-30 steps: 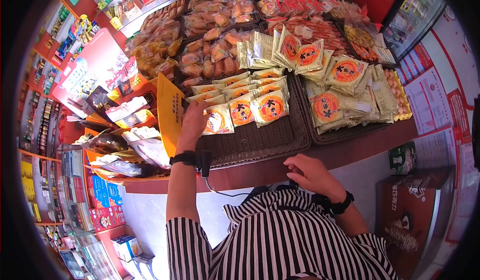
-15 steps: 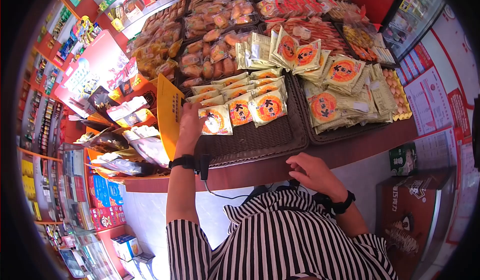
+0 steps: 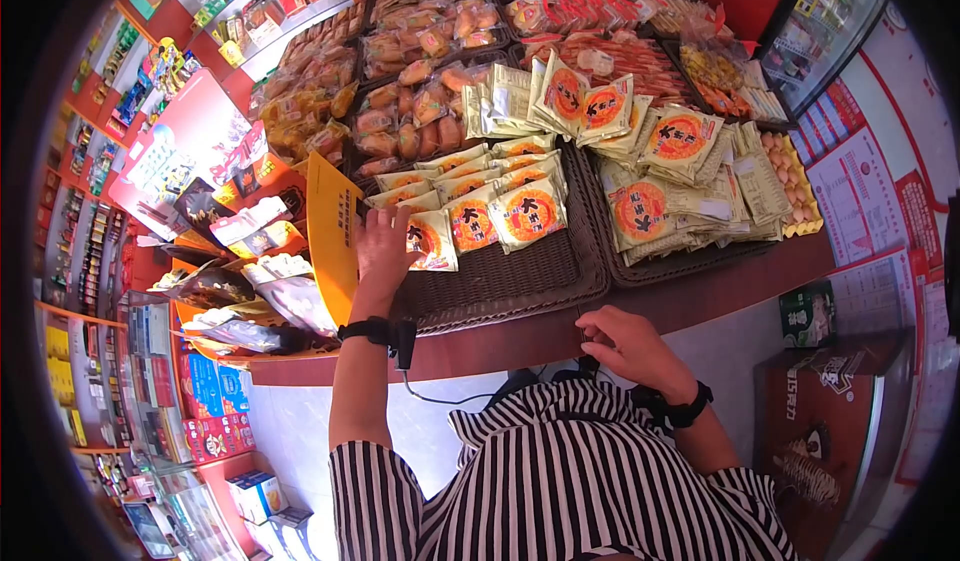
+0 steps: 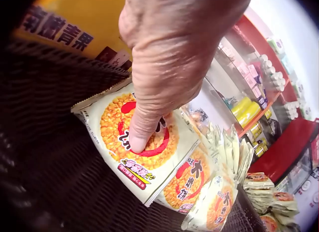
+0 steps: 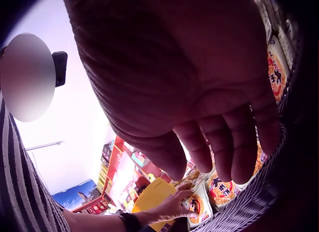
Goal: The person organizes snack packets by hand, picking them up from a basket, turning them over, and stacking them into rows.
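In the head view my left hand [image 3: 383, 251] is at the left end of the front row of rice cracker packets [image 3: 472, 223]. The left wrist view has its thumb [image 4: 139, 135] pressed flat on the printed front of the end packet [image 4: 112, 142], the other fingers out of sight behind. That packet leans upright in a brown wicker basket [image 3: 500, 279], beside a yellow card panel [image 3: 333, 231]. My right hand [image 3: 628, 344] hovers before the counter's front edge, its fingers loosely bent around nothing; the right wrist view shows its palm and fingers [image 5: 244, 152].
A second basket [image 3: 690, 264] to the right holds a heap of similar packets [image 3: 690, 146]. Behind are trays of wrapped bread [image 3: 410, 111] and red-packed snacks [image 3: 620, 41]. Eggs [image 3: 790, 186] sit at the right edge. Pouches [image 3: 300, 286] fill a display box on the left.
The head view has shifted slightly, the baskets drifting a little left in it. My left hand has stayed at the end packet, its fingers somewhat more spread now. The right hand has barely moved.
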Available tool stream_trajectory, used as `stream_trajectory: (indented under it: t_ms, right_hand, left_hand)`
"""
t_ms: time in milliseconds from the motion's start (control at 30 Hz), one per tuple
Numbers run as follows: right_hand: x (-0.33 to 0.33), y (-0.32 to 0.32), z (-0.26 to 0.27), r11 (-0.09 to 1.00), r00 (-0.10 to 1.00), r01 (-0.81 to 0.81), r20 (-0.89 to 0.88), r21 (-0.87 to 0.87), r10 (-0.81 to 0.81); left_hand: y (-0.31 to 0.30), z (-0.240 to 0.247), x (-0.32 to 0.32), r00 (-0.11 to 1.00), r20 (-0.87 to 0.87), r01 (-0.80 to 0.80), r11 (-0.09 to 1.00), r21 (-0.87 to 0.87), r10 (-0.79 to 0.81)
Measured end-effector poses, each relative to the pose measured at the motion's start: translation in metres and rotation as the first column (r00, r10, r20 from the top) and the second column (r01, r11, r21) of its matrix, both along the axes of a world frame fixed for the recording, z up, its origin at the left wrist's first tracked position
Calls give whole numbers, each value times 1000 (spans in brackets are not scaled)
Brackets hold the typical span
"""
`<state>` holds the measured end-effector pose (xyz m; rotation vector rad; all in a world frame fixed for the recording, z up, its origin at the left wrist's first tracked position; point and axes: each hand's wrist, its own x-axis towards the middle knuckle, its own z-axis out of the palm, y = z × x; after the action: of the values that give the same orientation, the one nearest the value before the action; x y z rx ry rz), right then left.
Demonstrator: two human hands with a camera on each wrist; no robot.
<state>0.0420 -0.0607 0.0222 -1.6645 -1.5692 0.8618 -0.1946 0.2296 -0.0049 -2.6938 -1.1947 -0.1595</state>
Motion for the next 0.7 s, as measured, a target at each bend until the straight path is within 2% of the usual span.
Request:
stream_trajectory:
  t_ms: [233, 300, 433, 500, 533, 600, 700]
  right_hand:
    - [1, -1, 0, 1000, 1000, 16, -9, 11, -16]
    - [2, -1, -1, 1000, 1000, 18, -2, 5, -18]
    - [2, -1, -3, 1000, 1000, 17, 8, 5, -17]
    - [1, -1, -3, 1000, 1000, 14, 7, 11, -14]
    - [1, 0, -3, 1000, 1000, 11, 7, 19, -11]
    - [1, 2, -2, 1000, 1000, 4, 14, 14, -4]
    - [0, 4, -1, 1000, 1000, -1, 22, 7, 0]
  left_hand:
    - [1, -6, 3, 999, 35, 11, 1000, 26, -12]
    - [4, -6, 4, 995, -23, -93, 996, -4, 93]
    - [16, -7, 3, 990, 11, -140, 988, -61, 141]
    - [25, -17, -3, 983, 139, -96, 983, -159, 119]
    - [26, -19, -4, 983, 138, -99, 982, -160, 122]
    - [28, -23, -6, 965, 251, -18, 979, -204, 70]
    - [33, -34, -12, 955, 291, 12, 973, -232, 58]
